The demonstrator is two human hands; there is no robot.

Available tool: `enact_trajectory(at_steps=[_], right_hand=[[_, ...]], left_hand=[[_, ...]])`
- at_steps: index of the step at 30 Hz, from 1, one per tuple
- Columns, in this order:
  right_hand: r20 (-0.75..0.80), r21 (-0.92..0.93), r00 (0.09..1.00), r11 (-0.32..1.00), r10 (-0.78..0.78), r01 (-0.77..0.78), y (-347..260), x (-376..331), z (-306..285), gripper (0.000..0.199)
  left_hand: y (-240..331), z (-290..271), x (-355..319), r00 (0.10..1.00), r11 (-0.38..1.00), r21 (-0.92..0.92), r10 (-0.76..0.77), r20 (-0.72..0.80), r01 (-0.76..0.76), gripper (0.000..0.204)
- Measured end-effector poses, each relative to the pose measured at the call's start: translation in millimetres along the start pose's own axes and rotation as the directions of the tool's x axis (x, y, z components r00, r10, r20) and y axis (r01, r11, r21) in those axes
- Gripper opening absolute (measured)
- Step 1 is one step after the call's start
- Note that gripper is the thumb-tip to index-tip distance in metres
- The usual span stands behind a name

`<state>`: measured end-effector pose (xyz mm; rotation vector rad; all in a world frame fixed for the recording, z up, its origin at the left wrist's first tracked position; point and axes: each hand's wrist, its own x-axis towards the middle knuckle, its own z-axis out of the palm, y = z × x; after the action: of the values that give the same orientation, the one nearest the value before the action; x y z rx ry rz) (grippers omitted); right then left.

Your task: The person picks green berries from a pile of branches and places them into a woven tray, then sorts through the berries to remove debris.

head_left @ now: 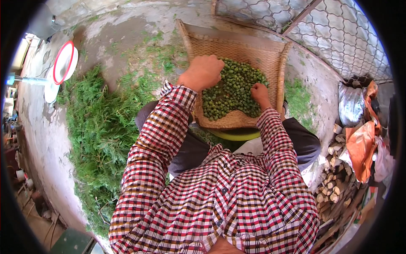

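A woven wicker winnowing tray [237, 42] lies before me, and a layer of small, knobbly green cones [232, 86] covers its middle and near part. Above the tray's left side, my left hand [205, 71] is closed in a fist, knuckles up; whatever it holds is hidden. At the right edge of the cones my right hand [260, 94] rests low with its fingers curled together. I cannot make out what lies between those fingers. Beneath the near rim of the tray shows the edge of a yellow-green basin [237, 136].
Cut green conifer branches [101, 131] are heaped at the left. Farther left stands a white basin with a red rim [63, 63]. Wire mesh [338, 34] stands at the far right. Split firewood [332, 186] and an orange bag [360, 148] lie at the right.
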<state>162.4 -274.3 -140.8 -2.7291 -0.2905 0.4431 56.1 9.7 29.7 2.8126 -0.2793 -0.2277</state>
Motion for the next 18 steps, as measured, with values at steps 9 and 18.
enact_trajectory(at_steps=[9, 18], right_hand=[[0.187, 0.764, 0.967, 0.593, 0.172, -0.253, -11.6, -50.3, -46.0, 0.011], [0.007, 0.982, 0.907, 0.17, 0.421, -0.086, 81.5, -60.9, -66.0, 0.014]], left_hand=[[-9.2, 15.1, 0.3, 0.997, 1.0, -0.002, -0.013, 0.071, 0.013, 0.027], [-6.6, 13.2, 3.8, 0.995, 1.0, 0.005, -0.016, 0.101, 0.016, 0.027]])
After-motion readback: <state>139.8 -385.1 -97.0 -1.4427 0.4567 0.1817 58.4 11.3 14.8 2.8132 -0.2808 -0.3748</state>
